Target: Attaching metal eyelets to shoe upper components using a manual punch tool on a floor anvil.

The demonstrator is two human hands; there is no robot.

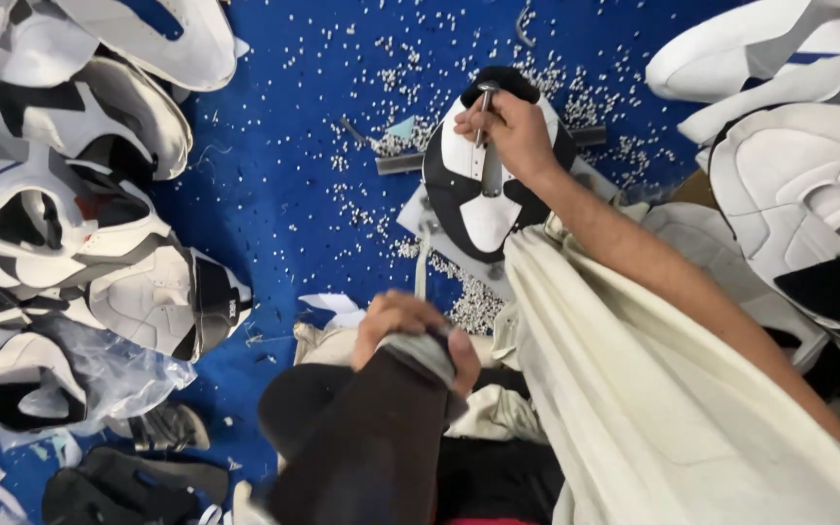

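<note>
The right hand grips a metal punch tool pressed on a black-and-white shoe upper lying mid-way along the blue work surface. The left hand clutches a grey sleeve cuff at the near edge.

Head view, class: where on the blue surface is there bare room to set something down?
Barest: blue surface between the left pile of shoe uppers and the mounted upper. Crowded: white bits around the right hand, and both side piles.
</note>
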